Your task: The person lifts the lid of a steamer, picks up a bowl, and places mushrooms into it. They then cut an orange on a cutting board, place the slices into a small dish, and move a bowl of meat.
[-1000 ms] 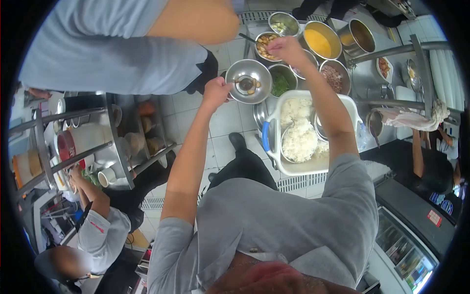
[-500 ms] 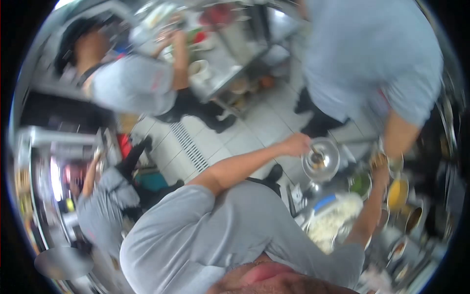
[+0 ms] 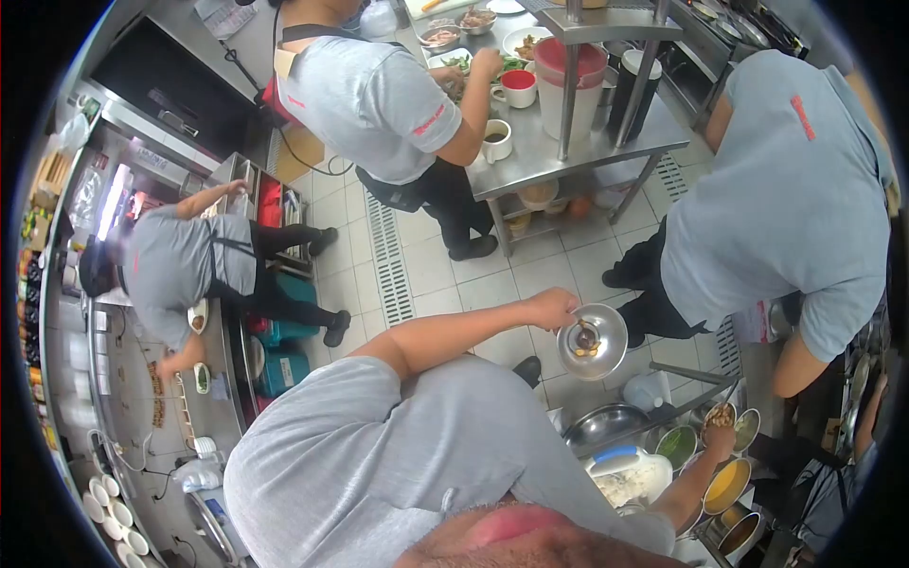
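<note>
My left hand [image 3: 553, 310] grips the rim of a round metal bowl [image 3: 611, 355], held out over the floor. A few brown and yellowish pieces [image 3: 587, 338] lie in the bowl. On the right, my right hand [image 3: 721, 436] reaches into a small round container with light brown pieces [image 3: 721, 415]. Its fingers look closed together, and what they hold is too small to name. Beside that hand are a container of green food [image 3: 676, 445] and one of yellow food [image 3: 727, 486]. Nearer my body sits a tray of white shredded food [image 3: 630, 483].
One person [image 3: 379, 104] works at a metal table [image 3: 549, 166] with bowls and cups. Another person [image 3: 776, 180] stands at the right, close to the bowl. A third person [image 3: 189, 256] bends over a counter at the left. A large metal bowl [image 3: 606, 426] sits near the containers.
The view has shifted and become sharper. The bowl in my left hand appears slightly further left, and my right hand appears lower, at the container of light brown pieces.
</note>
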{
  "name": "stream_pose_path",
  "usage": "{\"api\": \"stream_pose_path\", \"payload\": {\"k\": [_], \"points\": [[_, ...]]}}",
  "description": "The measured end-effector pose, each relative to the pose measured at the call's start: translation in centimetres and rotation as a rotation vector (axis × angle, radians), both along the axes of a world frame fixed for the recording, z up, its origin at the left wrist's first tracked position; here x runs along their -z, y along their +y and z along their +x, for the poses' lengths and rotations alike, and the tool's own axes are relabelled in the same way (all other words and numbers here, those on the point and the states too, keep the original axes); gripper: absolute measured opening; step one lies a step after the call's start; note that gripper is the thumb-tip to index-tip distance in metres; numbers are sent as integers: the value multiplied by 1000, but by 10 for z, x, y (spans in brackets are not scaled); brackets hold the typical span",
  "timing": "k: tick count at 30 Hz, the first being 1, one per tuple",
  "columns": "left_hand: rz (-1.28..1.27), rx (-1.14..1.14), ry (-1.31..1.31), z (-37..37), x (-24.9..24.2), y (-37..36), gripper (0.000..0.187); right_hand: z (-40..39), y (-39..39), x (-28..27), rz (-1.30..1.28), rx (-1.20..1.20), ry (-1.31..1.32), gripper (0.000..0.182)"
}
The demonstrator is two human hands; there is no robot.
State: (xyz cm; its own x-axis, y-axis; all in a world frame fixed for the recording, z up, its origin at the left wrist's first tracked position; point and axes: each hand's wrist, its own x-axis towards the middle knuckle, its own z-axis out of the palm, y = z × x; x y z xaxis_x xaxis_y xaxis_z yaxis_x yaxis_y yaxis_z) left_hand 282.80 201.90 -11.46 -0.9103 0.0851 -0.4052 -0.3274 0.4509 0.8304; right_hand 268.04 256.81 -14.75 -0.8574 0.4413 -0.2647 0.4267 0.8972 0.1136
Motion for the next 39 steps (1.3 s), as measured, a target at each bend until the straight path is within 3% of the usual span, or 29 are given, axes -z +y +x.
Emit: {"api": "stream_pose_path", "payload": {"k": [3,6,9,10,14,16,18,22,24,29,32,38,39], "points": [[-11,-13,-4,6,8,-1,29,-9,80,70,2,-164,68,37],[-12,-9,-34,8,18,0,27,-1,119,86,-119,-308,149,37],[7,-12,-62,6,29,6,23,15,101,68,-858,262,331,15],[8,-8,-55,6,29,8,22,21,87,59,-948,230,330,13],[-8,47,-10,3,36,10,23,64,-35,2,-1246,31,234,10],[5,63,25,4,37,1,23,82,-133,-39,-1268,-229,199,13],[13,70,52,14,31,-7,24,102,-210,-68,-1082,-398,110,15],[27,21,53,61,1,-48,25,149,-338,-73,-1035,-857,80,17],[20,-35,48,92,-5,-82,26,171,-399,-92,-1059,-919,-23,20],[41,-256,123,205,-28,-197,21,228,-539,-115,-1078,-1137,-36,23],[51,-450,258,290,8,-279,21,267,-624,-119,-1130,-1199,-51,24],[27,-896,49,456,8,-420,20,362,-788,-108,-1148,-1363,-311,29],[113,-987,91,476,20,-436,22,375,-814,-107,-1151,-1391,-344,29]]}}
